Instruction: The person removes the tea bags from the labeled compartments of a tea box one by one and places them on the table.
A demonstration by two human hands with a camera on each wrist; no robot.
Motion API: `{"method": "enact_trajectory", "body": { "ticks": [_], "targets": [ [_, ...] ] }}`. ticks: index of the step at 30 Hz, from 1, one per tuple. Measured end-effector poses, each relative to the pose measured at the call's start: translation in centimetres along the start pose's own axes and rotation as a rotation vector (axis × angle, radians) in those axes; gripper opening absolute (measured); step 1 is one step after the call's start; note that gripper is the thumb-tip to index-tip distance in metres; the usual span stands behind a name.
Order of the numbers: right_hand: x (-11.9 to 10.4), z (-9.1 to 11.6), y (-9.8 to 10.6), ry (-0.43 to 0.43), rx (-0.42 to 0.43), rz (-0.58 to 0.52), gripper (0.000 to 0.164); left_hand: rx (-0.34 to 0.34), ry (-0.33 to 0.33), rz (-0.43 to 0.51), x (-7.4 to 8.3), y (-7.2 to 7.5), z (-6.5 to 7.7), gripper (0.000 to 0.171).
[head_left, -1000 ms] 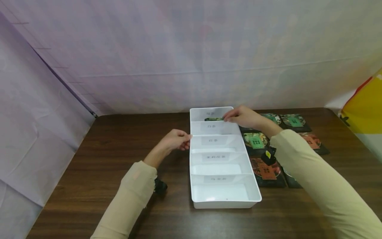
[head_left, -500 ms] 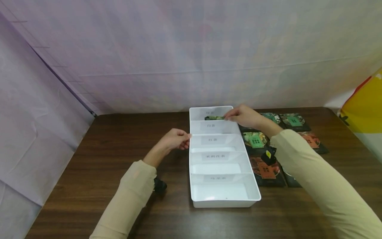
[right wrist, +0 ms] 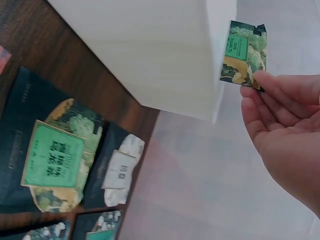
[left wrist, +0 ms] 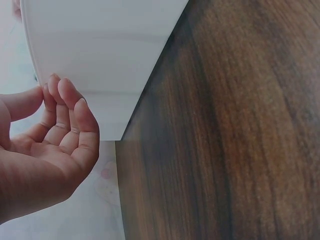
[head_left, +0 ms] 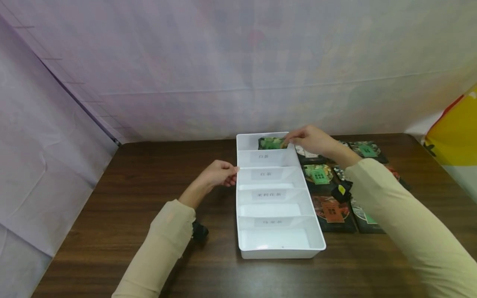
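Observation:
A white divided tray [head_left: 283, 253] with labelled compartments stands on the table. My left hand [head_left: 220, 174] pinches its left rim between thumb and fingertips; in the left wrist view that hand [left wrist: 60, 130] shows curled fingers against the tray wall [left wrist: 105, 55]. Over the farthest compartment, my right hand [head_left: 312, 140] holds a small green tea bag packet [head_left: 271, 143]. The right wrist view shows thumb and fingers of the right hand [right wrist: 285, 107] pinching one corner of the tea bag packet [right wrist: 245, 52], its printed face in sight, above the tray's rim.
Right of the tray, several dark pouches lie in rows: one with a green label [head_left: 319, 175], one with an orange label [head_left: 332, 209], one with a white label [right wrist: 120, 170]. My right forearm partly covers them. A pale cloth [head_left: 179, 74] hangs behind the wooden table [head_left: 156, 157].
The right hand has risen slightly and shifted right, lifting the tea bag packet so more of its face shows above the far compartment. The left hand stays at the rim.

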State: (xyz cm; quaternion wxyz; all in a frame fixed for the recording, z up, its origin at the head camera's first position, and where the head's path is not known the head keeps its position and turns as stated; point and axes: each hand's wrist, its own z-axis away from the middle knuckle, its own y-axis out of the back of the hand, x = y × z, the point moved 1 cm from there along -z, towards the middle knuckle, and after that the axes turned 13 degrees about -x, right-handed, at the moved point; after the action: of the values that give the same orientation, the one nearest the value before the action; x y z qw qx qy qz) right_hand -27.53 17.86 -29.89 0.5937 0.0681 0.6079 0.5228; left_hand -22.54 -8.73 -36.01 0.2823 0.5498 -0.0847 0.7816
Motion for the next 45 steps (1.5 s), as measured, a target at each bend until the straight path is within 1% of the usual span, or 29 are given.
{"method": "enact_trajectory", "body": {
  "ticks": [8, 12, 17, 22, 31, 39, 45],
  "targets": [
    [-1.4, 1.5, 1.6, -0.022, 0.01, -0.026, 0.03, 0.004, -0.005, -0.002, -0.1, 0.0, -0.1, 0.023],
    [-1.9, 2.5, 2.4, -0.008, 0.021, -0.05, 0.032, 0.0, -0.011, 0.0, -0.1, -0.1, -0.1, 0.023],
    [-1.9, 3.7, 3.3, 0.013, 0.045, -0.065, 0.033, 0.004, -0.008, 0.006, -0.2, 0.0, -0.1, 0.023],
    [-1.4, 4.7, 4.1, -0.018, 0.066, -0.054, 0.038, 0.007, -0.001, 0.011, -0.2, 0.0, -0.1, 0.023],
    [0.5, 7.1, 5.4, -0.061, 0.121, -0.025, 0.042, 0.01, 0.005, 0.007, -0.4, 0.0, -0.1, 0.023],
    [3.7, 9.6, 6.1, -0.129, 0.174, 0.042, 0.048, 0.013, 0.0, 0.007, -0.3, 0.0, -0.1, 0.023],
    [6.1, 11.4, 6.3, -0.177, 0.172, 0.086, 0.051, 0.012, 0.001, 0.008, -0.3, 0.0, -0.1, 0.022]
  ]
}}
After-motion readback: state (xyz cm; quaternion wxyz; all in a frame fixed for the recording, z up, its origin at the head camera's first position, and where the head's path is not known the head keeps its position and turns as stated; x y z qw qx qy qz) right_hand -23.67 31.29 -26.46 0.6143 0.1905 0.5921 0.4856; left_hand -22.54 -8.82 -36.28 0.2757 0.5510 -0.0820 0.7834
